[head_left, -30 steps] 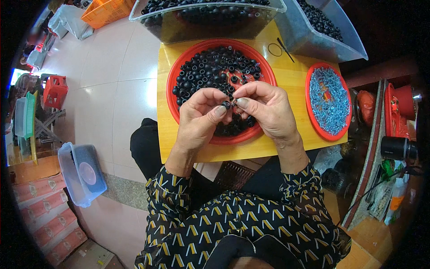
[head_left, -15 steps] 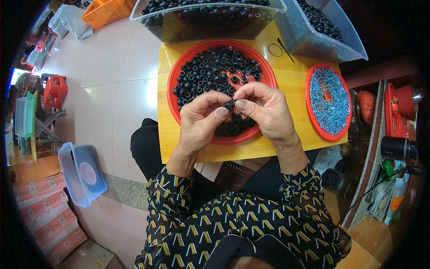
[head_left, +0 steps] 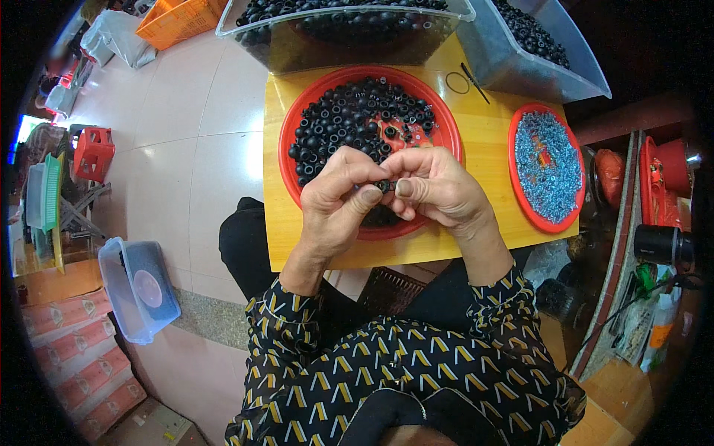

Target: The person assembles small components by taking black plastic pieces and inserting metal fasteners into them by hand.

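My left hand [head_left: 338, 201] pinches a small black hollow bead-like part [head_left: 383, 186] between thumb and forefinger. Against it, my right hand [head_left: 439, 186] has thumb and forefinger pressed together; whatever lies in that pinch is too small to make out. Both hands meet over the near side of a round red tray [head_left: 285, 160]. Loose black hollow parts [head_left: 335, 123] fill much of this tray, with a few tiny clear pieces among them at its right.
On the yellow table [head_left: 483, 149] a smaller red tray [head_left: 513, 175] holds blue-clear small pieces [head_left: 550, 193]. Clear bins of black parts [head_left: 342, 44] stand along the back. A thin black tool [head_left: 474, 82] lies beside a ring [head_left: 457, 82]. A clear tub [head_left: 141, 290] sits on the floor at left.
My fingertips have come closer together around the black part. My right hand has turned, its other fingers curling in below, and the part now shows its opening more.
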{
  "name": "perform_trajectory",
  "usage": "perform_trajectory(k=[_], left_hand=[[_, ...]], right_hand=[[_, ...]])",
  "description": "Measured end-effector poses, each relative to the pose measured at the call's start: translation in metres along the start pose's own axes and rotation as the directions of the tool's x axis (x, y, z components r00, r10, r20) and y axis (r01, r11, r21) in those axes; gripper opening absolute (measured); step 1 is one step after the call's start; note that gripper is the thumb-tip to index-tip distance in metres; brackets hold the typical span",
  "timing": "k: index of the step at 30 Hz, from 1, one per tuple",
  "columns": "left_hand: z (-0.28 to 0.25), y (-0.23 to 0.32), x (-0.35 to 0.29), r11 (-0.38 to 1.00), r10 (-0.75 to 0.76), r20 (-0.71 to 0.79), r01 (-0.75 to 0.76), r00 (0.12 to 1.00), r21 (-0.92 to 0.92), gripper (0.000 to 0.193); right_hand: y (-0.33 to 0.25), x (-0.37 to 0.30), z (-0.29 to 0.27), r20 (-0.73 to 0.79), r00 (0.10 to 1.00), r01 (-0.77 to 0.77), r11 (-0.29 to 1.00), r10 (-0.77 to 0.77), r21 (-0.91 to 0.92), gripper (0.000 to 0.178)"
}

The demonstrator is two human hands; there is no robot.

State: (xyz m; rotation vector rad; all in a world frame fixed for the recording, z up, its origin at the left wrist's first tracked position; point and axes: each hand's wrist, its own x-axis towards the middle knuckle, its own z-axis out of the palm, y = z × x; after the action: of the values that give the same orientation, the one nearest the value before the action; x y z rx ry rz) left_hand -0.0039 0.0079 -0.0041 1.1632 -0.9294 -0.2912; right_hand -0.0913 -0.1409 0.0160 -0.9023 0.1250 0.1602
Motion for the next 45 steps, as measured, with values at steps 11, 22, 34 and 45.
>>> perform_trajectory(k=[11, 22, 34, 45], left_hand=[[0.002, 0.007, 0.003, 0.989, 0.106, 0.113, -0.117, 0.988, 0.093, 0.014], [0.005, 0.010, 0.006, 0.961, 0.156, 0.129, -0.181, 0.979, 0.210, 0.014], [-0.003, 0.008, 0.008, 0.933, -0.059, -0.053, 0.074, 0.997, 0.353, 0.019], [0.008, -0.008, 0.020, 0.446, -0.064, 0.292, -0.235, 0.954, 0.864, 0.029]], right_hand=[[0.003, -0.005, 0.002, 0.103, 0.995, -0.015, 0.999, 0.010, 0.046, 0.018], [0.008, -0.002, 0.002, 0.095, 0.995, 0.009, 0.998, -0.014, 0.055, 0.014], [-0.090, -0.026, -0.025, -0.145, 0.823, 0.496, 0.819, -0.549, -0.287, 0.023], [-0.115, -0.017, -0.045, -0.013, 0.599, -0.078, -0.042, -0.800, -0.996, 0.020]])
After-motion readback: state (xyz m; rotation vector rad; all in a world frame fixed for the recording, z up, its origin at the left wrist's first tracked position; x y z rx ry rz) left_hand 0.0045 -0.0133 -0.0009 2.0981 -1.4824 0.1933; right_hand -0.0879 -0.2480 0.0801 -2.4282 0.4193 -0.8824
